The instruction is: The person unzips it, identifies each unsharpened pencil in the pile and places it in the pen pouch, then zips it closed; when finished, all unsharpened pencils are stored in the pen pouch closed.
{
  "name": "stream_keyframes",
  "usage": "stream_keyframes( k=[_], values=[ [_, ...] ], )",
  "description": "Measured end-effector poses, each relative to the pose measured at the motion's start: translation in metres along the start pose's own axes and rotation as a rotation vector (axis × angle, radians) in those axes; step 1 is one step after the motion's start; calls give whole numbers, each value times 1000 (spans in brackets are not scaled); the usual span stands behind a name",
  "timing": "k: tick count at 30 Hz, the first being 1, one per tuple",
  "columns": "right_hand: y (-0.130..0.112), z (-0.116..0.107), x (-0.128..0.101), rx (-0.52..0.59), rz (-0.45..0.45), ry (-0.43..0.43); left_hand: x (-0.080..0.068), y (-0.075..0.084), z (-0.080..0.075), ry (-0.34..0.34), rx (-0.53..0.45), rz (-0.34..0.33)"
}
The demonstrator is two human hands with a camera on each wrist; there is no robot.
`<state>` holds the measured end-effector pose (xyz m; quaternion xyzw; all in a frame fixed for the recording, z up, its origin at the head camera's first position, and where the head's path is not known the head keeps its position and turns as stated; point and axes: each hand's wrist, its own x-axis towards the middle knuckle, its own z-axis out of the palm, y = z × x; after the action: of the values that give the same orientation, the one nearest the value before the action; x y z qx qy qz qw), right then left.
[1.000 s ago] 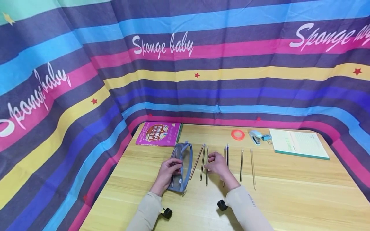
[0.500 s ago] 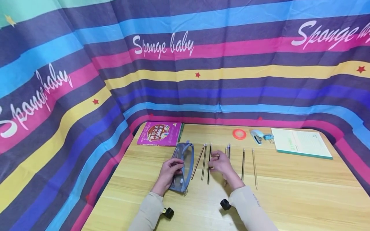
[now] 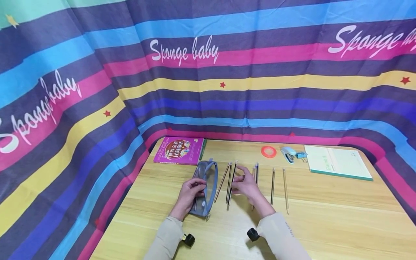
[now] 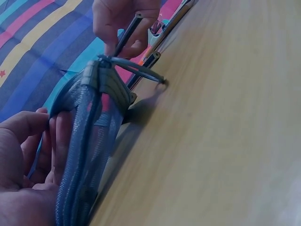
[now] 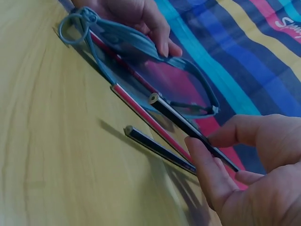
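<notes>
A grey-blue mesh pencil case [image 3: 208,180] lies on the wooden table [image 3: 325,224], its zip mouth gaping. My left hand [image 3: 195,189] grips its near side, fingers curled over the mesh [image 4: 84,141]. My right hand [image 3: 234,184] pinches a dark pencil [image 3: 231,184] between thumb and fingers, just right of the case. In the right wrist view that pencil [image 5: 188,125] hangs above the table, its blunt end pointing at the case's mouth [image 5: 155,61]. Two more pencils [image 3: 224,182] lie beside the case, and several others [image 3: 272,186] lie in a row to the right.
A magenta book [image 3: 178,150] lies at the back left. An orange tape ring [image 3: 268,151], a pale blue stapler [image 3: 287,154] and a green-edged notebook [image 3: 336,161] sit along the back right. Striped cloth [image 3: 97,108] walls in the table on three sides.
My right hand has picked one pencil out of the row and lifted it, swinging its near end left toward the case. My left hand has kept its hold on the case.
</notes>
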<state>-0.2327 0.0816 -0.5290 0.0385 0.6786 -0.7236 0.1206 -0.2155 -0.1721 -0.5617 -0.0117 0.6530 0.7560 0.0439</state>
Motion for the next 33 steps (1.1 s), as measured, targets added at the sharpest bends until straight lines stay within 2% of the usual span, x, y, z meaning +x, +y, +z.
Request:
stream_keyframes(
  k=[11, 21, 28, 33],
  values=[
    [-1, 12, -2, 30, -48, 30, -2, -1, 9, 37, -7, 10],
    [2, 28, -2, 12, -92, 42, -2, -4, 18, 75, -65, 20],
    [13, 38, -2, -125, -143, 58, -4, -2, 20, 68, -72, 19],
    [16, 45, -4, -141, -140, 30, -3, 1, 22, 69, -62, 14]
  ],
)
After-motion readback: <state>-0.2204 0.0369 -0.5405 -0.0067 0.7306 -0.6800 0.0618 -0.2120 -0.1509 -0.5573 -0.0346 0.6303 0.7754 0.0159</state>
